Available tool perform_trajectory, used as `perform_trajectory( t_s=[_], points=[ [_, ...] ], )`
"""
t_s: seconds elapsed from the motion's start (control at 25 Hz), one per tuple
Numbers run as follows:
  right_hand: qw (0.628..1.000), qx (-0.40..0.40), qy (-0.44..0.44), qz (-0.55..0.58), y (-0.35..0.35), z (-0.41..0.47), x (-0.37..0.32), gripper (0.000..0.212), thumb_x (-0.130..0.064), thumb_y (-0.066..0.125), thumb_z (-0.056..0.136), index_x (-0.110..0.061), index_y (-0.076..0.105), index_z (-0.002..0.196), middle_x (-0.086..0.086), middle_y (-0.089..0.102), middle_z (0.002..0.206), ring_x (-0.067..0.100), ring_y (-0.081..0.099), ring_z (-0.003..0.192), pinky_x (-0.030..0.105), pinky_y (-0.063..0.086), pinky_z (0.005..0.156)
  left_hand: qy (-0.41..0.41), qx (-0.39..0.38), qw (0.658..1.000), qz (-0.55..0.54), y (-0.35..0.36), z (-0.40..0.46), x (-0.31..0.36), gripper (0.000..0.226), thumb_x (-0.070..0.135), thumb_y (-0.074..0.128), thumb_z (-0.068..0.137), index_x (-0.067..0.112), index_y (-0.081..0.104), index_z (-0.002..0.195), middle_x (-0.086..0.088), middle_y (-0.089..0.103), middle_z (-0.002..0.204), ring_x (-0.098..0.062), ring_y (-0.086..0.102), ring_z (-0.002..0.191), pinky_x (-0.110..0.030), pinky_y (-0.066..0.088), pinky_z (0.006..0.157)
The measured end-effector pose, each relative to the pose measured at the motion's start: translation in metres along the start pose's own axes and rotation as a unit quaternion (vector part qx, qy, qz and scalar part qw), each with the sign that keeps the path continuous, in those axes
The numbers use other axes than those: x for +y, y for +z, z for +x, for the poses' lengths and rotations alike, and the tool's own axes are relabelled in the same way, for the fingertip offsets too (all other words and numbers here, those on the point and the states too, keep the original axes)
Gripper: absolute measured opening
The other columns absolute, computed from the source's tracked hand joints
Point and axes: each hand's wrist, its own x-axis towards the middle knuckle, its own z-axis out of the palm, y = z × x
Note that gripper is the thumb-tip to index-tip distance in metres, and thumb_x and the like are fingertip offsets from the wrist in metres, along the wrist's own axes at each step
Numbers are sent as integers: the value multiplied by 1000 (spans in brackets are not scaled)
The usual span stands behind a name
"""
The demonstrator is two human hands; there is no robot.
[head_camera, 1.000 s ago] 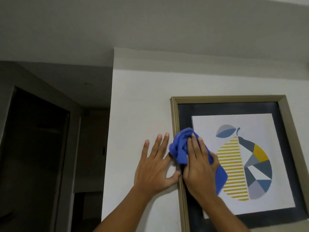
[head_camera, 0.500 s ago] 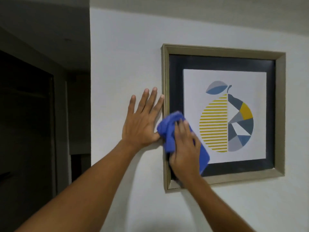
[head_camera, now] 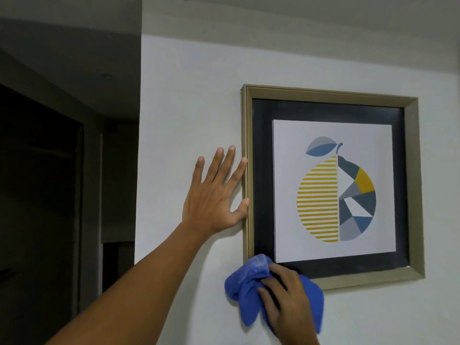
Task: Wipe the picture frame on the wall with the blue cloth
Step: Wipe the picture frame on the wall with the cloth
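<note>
A picture frame (head_camera: pixel 412 185) with a dull gold border, a black mount and a print of a striped yellow and grey fruit hangs on the white wall. My right hand (head_camera: pixel 286 300) presses the bunched blue cloth (head_camera: pixel 245 282) against the frame's lower left corner, which the cloth and hand hide. My left hand (head_camera: pixel 214 197) lies flat on the wall with fingers spread, its thumb and forefinger touching the frame's left edge.
The white wall (head_camera: pixel 189 120) ends at a corner on the left. Beyond it lies a dark hallway with a dark doorway (head_camera: pixel 37 195). A grey ceiling band runs above the frame.
My right hand has slid the blue cloth down the frame's left side to its lower left corner. My left hand has stayed flat beside the left edge. The view shifted.
</note>
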Motion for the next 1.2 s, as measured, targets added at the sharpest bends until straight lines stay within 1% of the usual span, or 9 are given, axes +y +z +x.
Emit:
perform_trajectory(
  t_s=[0.16, 0.24, 0.32, 0.4, 0.6, 0.8, 0.92, 1.0, 1.2],
  points=[
    [998, 34, -4, -47, 6, 26, -9, 36, -33, 44, 95, -9, 71, 97, 13, 71, 107, 25, 65, 93, 35, 51, 80, -9, -11, 1000, -7, -3, -1, 1, 84, 59, 34, 91, 23, 8, 161, -11, 5, 170, -30, -1, 156, -59, 3, 123],
    [997, 50, 22, -59, 7, 60, -16, 41, -30, 39, 99, -4, 70, 105, 16, 68, 117, 34, 64, 107, 40, 47, 89, -8, -14, 1000, -5, -3, 0, 1, 84, 60, 35, 92, 23, 6, 161, -11, 4, 170, -29, -2, 156, -58, 2, 124],
    [995, 72, 37, -54, 10, 107, -23, 31, -20, 49, 94, -5, 65, 116, 13, 60, 132, 33, 48, 129, 42, 35, 99, -1, -13, 1000, -9, -2, -2, 1, 84, 63, 33, 94, 22, 6, 161, -11, 4, 170, -30, -1, 156, -58, 2, 124],
    [994, 73, 59, -54, 6, 172, -28, 42, -14, 54, 92, -7, 52, 134, 11, 48, 145, 28, 31, 142, 43, 29, 106, 2, -11, 1000, -16, -3, -1, 1, 83, 63, 32, 94, 22, 7, 161, -11, 6, 170, -30, 0, 156, -59, 4, 123],
    [993, 66, 41, -91, -1, 274, -34, 70, -7, 48, 91, -14, 16, 153, 11, 13, 161, 28, 7, 148, 40, 24, 110, -6, -6, 1000, -15, -2, -1, 0, 84, 58, 37, 91, 22, 9, 161, -11, 10, 170, -29, 4, 156, -59, 7, 123],
    [1000, 4, -5, -29, 9, 167, -15, 67, -23, 43, 91, -13, 19, 153, 5, 15, 161, 23, 10, 148, 43, 21, 117, 1, -6, 999, -33, -2, -3, 2, 82, 61, 31, 93, 23, 4, 161, -10, 12, 169, -28, 3, 157, -56, 2, 124],
    [992, -92, 0, -83, 15, 67, -11, 79, -39, 46, 82, -10, 23, 152, 4, 6, 163, 24, 10, 148, 38, 7, 119, -3, -33, 999, -23, -5, -2, 3, 82, 61, 29, 93, 21, 6, 161, -9, 3, 170, -28, -2, 156, -58, 2, 124],
    [985, -134, -4, -105, 14, 22, -15, 78, -47, 46, 83, -8, 30, 150, 5, 7, 163, 25, 12, 148, 36, 10, 118, -9, -41, 999, -17, -8, -3, 4, 82, 57, 32, 92, 20, 8, 161, -8, 3, 170, -27, -2, 156, -59, 6, 123],
    [992, -90, 38, -75, 8, 81, -19, 75, -60, 19, 95, -12, 22, 153, 3, 9, 162, 20, 7, 149, 39, 14, 114, -1, -54, 998, -12, -9, 1, 0, 85, 64, 33, 94, 20, 7, 161, -9, 2, 170, -28, -2, 156, -58, 4, 124]
  ],
)
